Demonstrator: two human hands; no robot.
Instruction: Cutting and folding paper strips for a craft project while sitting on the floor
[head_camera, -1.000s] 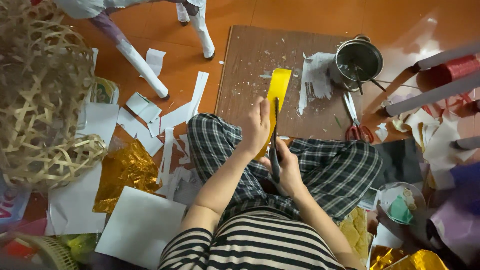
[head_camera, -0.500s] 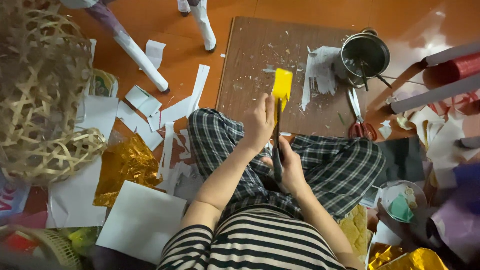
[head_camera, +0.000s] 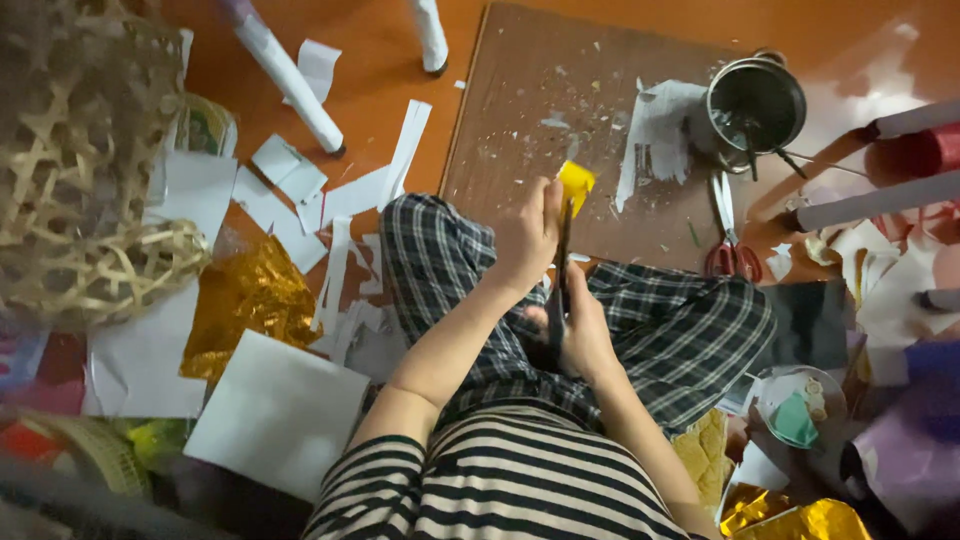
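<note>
My left hand (head_camera: 527, 238) pinches a small strip of yellow paper (head_camera: 575, 183) held upright above my lap. My right hand (head_camera: 578, 330) grips dark-handled scissors (head_camera: 560, 275) whose blades point up into the lower edge of the yellow strip. Both hands are over my crossed legs in plaid trousers (head_camera: 660, 330). Only the top of the yellow strip shows past my left fingers.
A brown cardboard sheet (head_camera: 540, 110) lies on the orange floor ahead, with a metal pot (head_camera: 756, 100) and red-handled scissors (head_camera: 730, 235) at its right. White paper scraps (head_camera: 300, 195), gold foil (head_camera: 245, 300) and a woven basket (head_camera: 80, 170) sit left; coloured clutter sits right.
The yellow strip looks much shorter than a second ago. The scissors have worked upward along it, and my hands sit closer together.
</note>
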